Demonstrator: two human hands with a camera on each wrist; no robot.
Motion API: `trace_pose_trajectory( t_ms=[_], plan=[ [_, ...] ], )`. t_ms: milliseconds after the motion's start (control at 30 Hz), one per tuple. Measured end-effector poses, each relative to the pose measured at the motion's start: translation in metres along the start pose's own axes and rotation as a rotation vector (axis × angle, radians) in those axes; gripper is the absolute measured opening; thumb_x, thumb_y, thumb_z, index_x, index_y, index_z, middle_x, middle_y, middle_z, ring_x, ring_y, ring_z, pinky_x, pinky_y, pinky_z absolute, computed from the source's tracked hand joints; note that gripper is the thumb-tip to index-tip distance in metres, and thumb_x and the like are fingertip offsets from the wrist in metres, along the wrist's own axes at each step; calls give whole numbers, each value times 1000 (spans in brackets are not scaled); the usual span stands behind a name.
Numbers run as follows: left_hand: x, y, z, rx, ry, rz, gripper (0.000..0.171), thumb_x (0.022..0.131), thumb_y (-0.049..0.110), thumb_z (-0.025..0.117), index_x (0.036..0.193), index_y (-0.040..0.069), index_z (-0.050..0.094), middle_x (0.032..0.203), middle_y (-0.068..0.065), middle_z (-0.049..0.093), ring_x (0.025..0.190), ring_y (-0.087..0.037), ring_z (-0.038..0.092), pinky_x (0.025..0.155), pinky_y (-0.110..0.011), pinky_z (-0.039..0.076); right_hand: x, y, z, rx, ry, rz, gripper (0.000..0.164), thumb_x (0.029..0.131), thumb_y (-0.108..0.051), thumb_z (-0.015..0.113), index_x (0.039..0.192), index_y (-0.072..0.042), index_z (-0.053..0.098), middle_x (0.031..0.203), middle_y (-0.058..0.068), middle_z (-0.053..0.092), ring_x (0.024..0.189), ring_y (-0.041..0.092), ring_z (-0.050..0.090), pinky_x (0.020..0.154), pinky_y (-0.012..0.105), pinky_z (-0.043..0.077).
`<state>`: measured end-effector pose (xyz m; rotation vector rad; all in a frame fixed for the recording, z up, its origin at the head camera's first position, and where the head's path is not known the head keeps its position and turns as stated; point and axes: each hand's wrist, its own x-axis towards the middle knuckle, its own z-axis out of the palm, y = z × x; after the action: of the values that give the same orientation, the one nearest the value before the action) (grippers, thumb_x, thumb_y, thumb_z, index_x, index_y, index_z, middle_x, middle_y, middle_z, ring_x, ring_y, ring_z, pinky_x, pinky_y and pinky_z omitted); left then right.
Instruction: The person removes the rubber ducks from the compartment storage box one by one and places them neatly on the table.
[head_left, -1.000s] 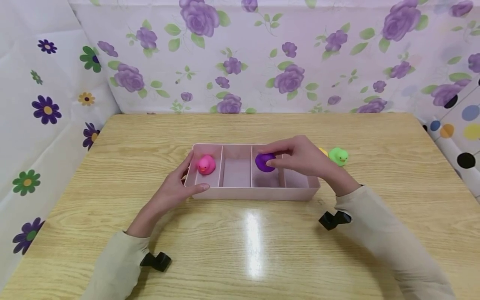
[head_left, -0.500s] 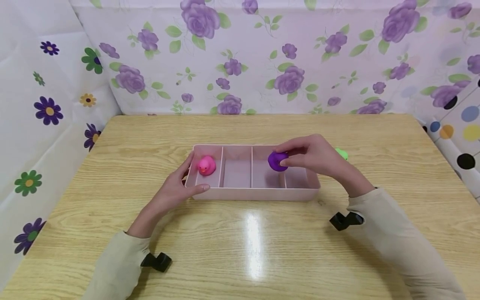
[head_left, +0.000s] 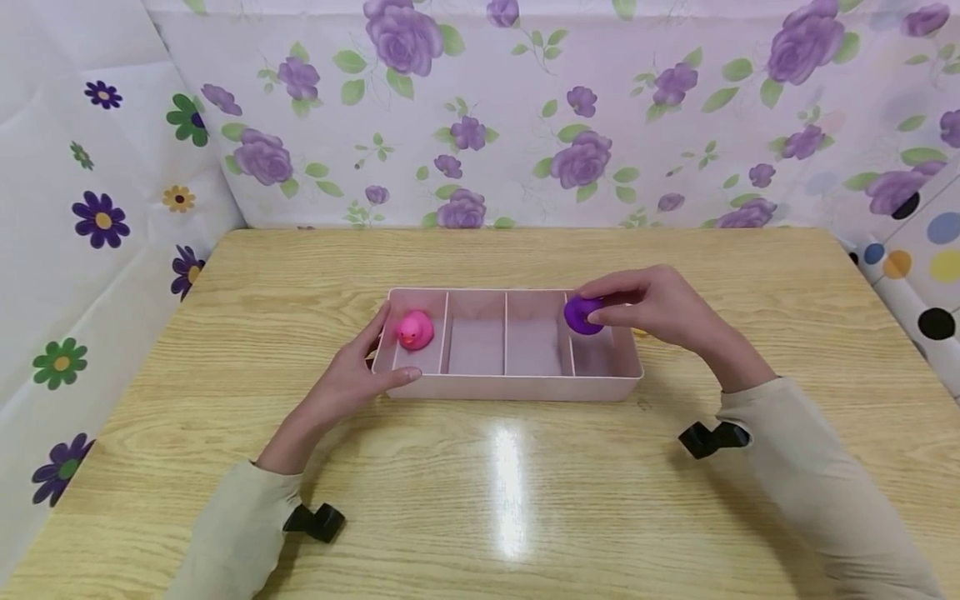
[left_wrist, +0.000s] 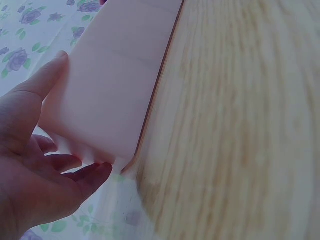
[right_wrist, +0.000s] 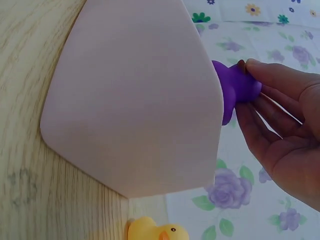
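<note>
A long pink divided box point(head_left: 480, 387) stands on the table. My left hand point(head_left: 352, 367) grips its left end, thumb over the front rim and fingers round the end wall; the left wrist view shows the box's outer wall point(left_wrist: 110, 75) in that grip. In the leftmost compartment sits a pink rubber duck point(head_left: 415, 331). My right hand point(head_left: 660, 312) pinches a purple rubber duck point(head_left: 583, 316) between thumb and fingers, over the rightmost compartment near its divider. The right wrist view has the purple duck point(right_wrist: 242, 84) at the box's rim, partly hidden by the wall.
A yellow rubber duck point(right_wrist: 156, 230) lies on the table just off the box's right end, mostly hidden by the right hand in the head view. Wooden tabletop point(head_left: 420, 500) surrounds the box, and a flowered sheet point(head_left: 510, 108) hangs along the back edge.
My right hand has carried the purple duck rightward, from over the third compartment to over the rightmost one. The green duck is now hidden behind that hand. My left hand keeps its grip.
</note>
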<state>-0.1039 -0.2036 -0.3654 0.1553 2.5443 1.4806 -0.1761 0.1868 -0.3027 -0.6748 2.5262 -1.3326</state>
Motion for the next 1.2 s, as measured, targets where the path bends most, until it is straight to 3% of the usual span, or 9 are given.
trace_pose_trajectory(
  t_ms=[533, 1200],
  plan=[
    [0, 2, 0, -3, -1, -9, 104, 87, 26, 79, 162, 18, 7, 159, -22, 27, 142, -37, 32, 108, -54, 38, -12, 15, -28, -26, 77, 73, 31, 88, -11, 78, 117, -3, 74, 115, 17, 71, 86, 13, 69, 72, 28, 58],
    [-1, 2, 0, -4, 1, -10, 105, 87, 28, 79, 162, 19, 7, 160, -20, 27, 142, -38, 32, 109, -56, 35, -23, 44, -56, -58, 126, 209, 43, 92, -21, 75, 131, -5, 66, 127, 16, 66, 91, 1, 66, 77, 23, 55]
  ],
)
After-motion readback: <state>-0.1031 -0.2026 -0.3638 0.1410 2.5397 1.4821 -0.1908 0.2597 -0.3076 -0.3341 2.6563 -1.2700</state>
